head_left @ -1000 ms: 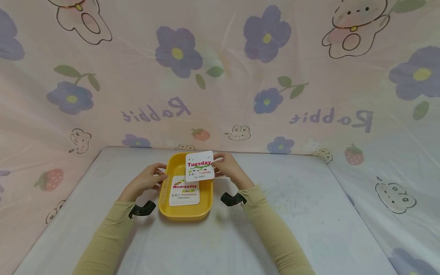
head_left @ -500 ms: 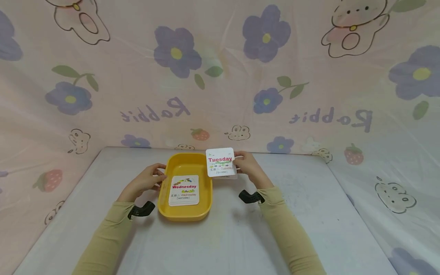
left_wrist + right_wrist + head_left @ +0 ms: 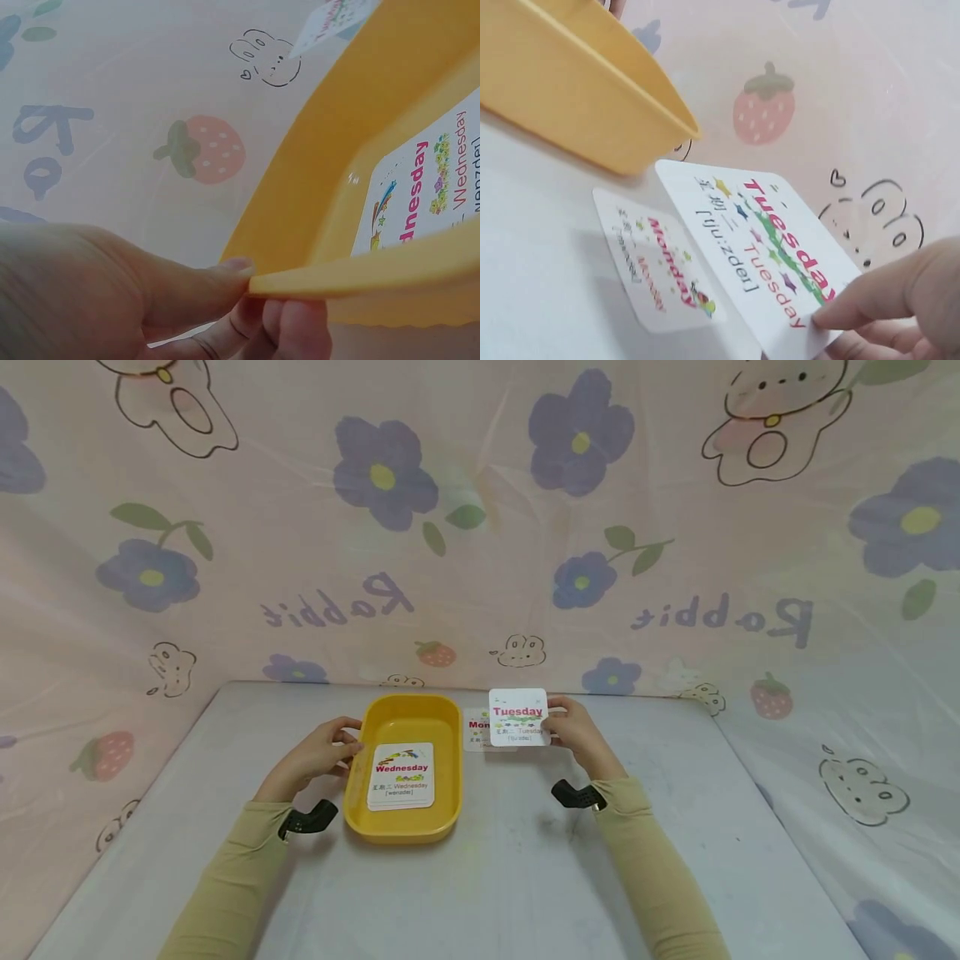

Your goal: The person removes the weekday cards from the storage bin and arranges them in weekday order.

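Observation:
My right hand (image 3: 581, 732) pinches the Tuesday card (image 3: 519, 710) at its right edge, thumb on the printed face. The card is held above the table and hides part of the Monday card (image 3: 476, 731), which lies flat just right of the yellow tray (image 3: 405, 831). In the right wrist view the whole Monday card (image 3: 656, 262) shows, apart from the Tuesday card's lower edge. With thumb and fingers my left hand (image 3: 318, 756) grips the tray's left rim, seen close in the left wrist view (image 3: 360, 274). Inside the tray lies the Wednesday card (image 3: 401, 777), face up, apparently atop other cards.
A white table (image 3: 510, 877) carries everything. Behind it and at both sides hangs a pink curtain (image 3: 480, 568) printed with flowers, rabbits and strawberries. Black wrist cameras sit on the left wrist (image 3: 309, 818) and the right wrist (image 3: 577, 795).
My right hand has carried the Tuesday card rightward from over the tray to beyond the Monday card, uncovering the Monday card's left part. The left hand and tray have stayed put.

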`<state>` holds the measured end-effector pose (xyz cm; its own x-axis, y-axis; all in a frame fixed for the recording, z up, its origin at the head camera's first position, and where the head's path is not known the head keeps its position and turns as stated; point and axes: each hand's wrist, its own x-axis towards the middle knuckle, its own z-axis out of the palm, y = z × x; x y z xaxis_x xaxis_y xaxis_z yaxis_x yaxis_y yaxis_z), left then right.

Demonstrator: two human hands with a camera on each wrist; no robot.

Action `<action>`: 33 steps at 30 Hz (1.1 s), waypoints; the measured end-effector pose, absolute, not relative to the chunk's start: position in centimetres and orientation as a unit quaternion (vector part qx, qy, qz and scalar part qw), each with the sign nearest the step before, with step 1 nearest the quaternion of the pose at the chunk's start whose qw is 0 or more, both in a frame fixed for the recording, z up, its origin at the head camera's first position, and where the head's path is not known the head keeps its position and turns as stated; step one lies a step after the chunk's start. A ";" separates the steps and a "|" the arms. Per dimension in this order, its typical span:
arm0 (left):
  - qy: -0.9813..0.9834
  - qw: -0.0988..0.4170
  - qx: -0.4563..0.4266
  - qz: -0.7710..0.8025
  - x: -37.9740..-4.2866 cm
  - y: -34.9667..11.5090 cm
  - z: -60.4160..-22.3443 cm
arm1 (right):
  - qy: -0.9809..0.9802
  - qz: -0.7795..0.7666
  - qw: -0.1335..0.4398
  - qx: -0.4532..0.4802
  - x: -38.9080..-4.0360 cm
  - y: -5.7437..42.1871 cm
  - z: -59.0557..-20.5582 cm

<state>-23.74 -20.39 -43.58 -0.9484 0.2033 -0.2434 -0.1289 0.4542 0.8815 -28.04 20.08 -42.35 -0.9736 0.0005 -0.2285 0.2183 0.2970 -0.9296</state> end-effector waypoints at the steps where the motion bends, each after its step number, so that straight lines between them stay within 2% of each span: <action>1: 0.838 0.159 0.022 0.522 -23.8 -20.4 -43.6 | 0.800 -0.589 0.093 0.071 -28.0 20.4 -42.5; 10: 0.840 0.152 0.025 0.521 -23.8 -20.4 -43.7 | 0.793 -0.592 0.104 0.102 -27.9 22.3 -44.5; 25: 0.830 0.161 0.030 0.533 -23.6 -20.3 -43.4 | 0.781 -0.606 0.092 0.119 -28.6 25.0 -46.4; 33: 0.822 0.162 0.031 0.545 -23.5 -20.5 -43.2 | 0.787 -0.601 0.064 0.125 -29.3 24.6 -46.7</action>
<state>-23.50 -20.46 -43.25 -0.9456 0.2270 -0.2330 -0.1259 0.4051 0.9055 -29.31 24.61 -46.68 -0.9608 0.1193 -0.2501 0.2728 0.2477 -0.9296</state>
